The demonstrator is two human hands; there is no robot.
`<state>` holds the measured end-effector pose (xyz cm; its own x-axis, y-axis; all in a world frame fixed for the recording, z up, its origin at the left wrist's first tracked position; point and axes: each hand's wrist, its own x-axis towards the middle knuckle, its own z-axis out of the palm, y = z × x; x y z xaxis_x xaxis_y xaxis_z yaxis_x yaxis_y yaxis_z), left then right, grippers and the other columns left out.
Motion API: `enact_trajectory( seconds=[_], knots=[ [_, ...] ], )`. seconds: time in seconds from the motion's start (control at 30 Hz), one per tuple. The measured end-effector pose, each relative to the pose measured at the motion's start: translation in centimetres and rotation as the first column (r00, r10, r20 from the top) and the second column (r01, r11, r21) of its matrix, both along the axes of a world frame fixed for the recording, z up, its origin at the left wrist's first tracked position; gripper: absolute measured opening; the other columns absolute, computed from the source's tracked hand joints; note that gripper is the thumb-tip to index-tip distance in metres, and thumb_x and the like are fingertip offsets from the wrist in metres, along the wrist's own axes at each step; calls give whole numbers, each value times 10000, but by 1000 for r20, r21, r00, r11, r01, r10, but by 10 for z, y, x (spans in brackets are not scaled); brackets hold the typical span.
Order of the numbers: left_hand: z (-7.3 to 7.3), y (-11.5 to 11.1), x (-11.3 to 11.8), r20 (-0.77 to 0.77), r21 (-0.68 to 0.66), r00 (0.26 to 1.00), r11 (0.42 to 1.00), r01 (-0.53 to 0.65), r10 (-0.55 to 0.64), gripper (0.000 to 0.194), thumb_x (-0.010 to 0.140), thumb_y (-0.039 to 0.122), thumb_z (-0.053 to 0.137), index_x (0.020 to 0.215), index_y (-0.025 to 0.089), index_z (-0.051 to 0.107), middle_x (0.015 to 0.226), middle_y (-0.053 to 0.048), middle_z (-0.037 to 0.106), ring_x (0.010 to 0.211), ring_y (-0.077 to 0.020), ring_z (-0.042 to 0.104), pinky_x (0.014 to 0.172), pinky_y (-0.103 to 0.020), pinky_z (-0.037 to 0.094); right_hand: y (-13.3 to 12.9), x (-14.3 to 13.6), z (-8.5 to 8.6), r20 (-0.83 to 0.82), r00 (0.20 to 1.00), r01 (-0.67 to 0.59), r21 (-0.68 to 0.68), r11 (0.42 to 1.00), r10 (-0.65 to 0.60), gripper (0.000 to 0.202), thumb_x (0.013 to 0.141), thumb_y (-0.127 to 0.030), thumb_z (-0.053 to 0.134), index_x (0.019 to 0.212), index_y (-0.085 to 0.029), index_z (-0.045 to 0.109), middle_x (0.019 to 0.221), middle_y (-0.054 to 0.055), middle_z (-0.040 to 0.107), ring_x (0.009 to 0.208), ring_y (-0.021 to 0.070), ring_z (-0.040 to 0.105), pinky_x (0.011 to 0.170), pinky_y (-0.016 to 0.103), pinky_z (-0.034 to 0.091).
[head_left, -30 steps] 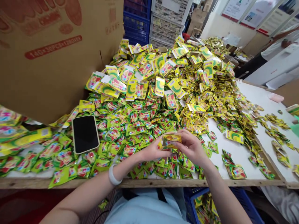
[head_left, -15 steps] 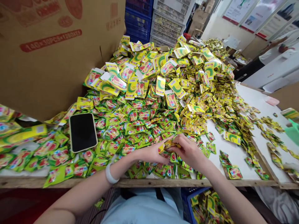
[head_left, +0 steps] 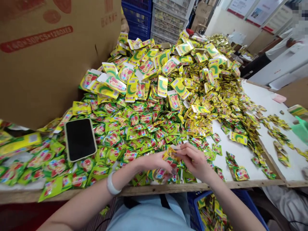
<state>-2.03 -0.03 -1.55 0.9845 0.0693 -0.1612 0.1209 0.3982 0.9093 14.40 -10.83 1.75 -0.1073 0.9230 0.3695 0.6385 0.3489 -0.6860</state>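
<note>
My left hand (head_left: pixel 156 161) is curled around a small yellow candy box (head_left: pixel 158 175), whose printed face shows below the palm, blurred. Yellow candy packets (head_left: pixel 168 154) show between thumb and fingers at its upper end. My right hand (head_left: pixel 193 160) is closed there too, fingertips pinched at a pale edge that looks like a box flap. What lies deeper between the hands is hidden. Green sachets (head_left: pixel 144 133) with red fruit prints lie under and around both hands. Behind them is a heap of yellow candy boxes (head_left: pixel 162 86).
A phone (head_left: pixel 81 139) lies on sachets at left, below a large carton (head_left: pixel 48 70). Gold packets (head_left: pixel 231 96) pile up at right. A wooden edge (head_left: pixel 154 190) borders the table; a blue crate (head_left: pixel 196 208) of packets stands below. Another person (head_left: pixel 276 51) is at back right.
My view has shifted slightly. The box under my left palm has tilted so that its printed face shows. My right fingers have moved to the pale edge at its top.
</note>
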Motion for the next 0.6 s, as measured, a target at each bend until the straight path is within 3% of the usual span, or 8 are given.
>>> enact_trajectory(
  seconds=[0.07, 0.1, 0.17, 0.23, 0.33, 0.47, 0.53, 0.6],
  knots=[
    [3, 2, -4, -59, -48, 998, 999, 23, -26, 135, 645, 275, 717, 727, 171, 688, 602, 5, 591, 578, -169, 528, 602, -297, 481, 3, -3, 1, -30, 1000, 1, 3, 1000, -1, 195, 974, -185, 479, 899, -209, 657, 837, 57, 649, 781, 156, 623, 692, 263, 510],
    [3, 4, -5, -79, -35, 997, 999, -5, 3, 207, 623, 261, 728, 814, 183, 708, 656, 10, 614, 639, -177, 549, 654, -296, 494, 5, -3, 3, -49, 999, -20, -31, 999, 18, 195, 974, -201, 491, 886, -204, 665, 814, 50, 656, 760, 150, 623, 686, 255, 507],
    [1, 8, -8, -74, 23, 992, 995, -99, 101, 539, 586, 216, 738, 1122, 230, 682, 804, 22, 658, 762, -183, 576, 757, -289, 502, 9, -1, 11, -90, 993, -91, -146, 985, 79, 218, 980, -237, 498, 889, -194, 691, 812, 47, 680, 762, 145, 633, 707, 251, 506],
    [-3, 10, -8, -73, 42, 992, 994, -101, 104, 788, 616, 201, 706, 1378, 266, 521, 870, 20, 669, 746, -166, 581, 738, -275, 498, 10, 3, 18, -130, 983, -159, -267, 951, 128, 242, 987, -281, 498, 942, -191, 718, 904, 60, 706, 808, 149, 644, 742, 257, 506],
    [-9, 9, -8, -123, 12, 992, 999, -41, 42, 945, 681, 200, 669, 1533, 290, 270, 843, 11, 668, 567, -117, 542, 578, -232, 453, 12, 4, 15, -170, 976, -191, -342, 920, 139, 240, 935, -367, 592, 1009, -192, 738, 954, 67, 702, 760, 144, 631, 676, 242, 497],
    [-16, 5, -7, -100, 19, 993, 998, -62, 64, 1133, 655, 169, 734, 1568, 308, 77, 833, 22, 657, 649, -145, 593, 616, -235, 473, 13, -6, -7, -253, 967, -97, -281, 955, 24, 255, 919, -390, 612, 873, -184, 754, 761, 38, 683, 687, 142, 613, 636, 238, 486],
    [-19, 6, -6, -45, 33, 995, 996, -82, 84, 1195, 657, 182, 777, 1567, 317, 13, 1016, -17, 669, 915, -206, 638, 810, -291, 508, 8, -3, -13, -304, 950, 8, -222, 975, -77, 272, 932, -393, 593, 833, -190, 744, 750, 37, 675, 711, 149, 622, 664, 252, 499],
    [-20, 9, -5, 30, 29, 994, 994, -106, 105, 1176, 701, 253, 792, 1563, 332, -4, 1299, -72, 586, 1191, -254, 559, 1029, -365, 431, -4, 18, -11, -291, 929, 187, -169, 968, -230, 271, 925, -407, 598, 818, -196, 730, 792, 43, 661, 734, 157, 617, 661, 262, 502]
  ],
)
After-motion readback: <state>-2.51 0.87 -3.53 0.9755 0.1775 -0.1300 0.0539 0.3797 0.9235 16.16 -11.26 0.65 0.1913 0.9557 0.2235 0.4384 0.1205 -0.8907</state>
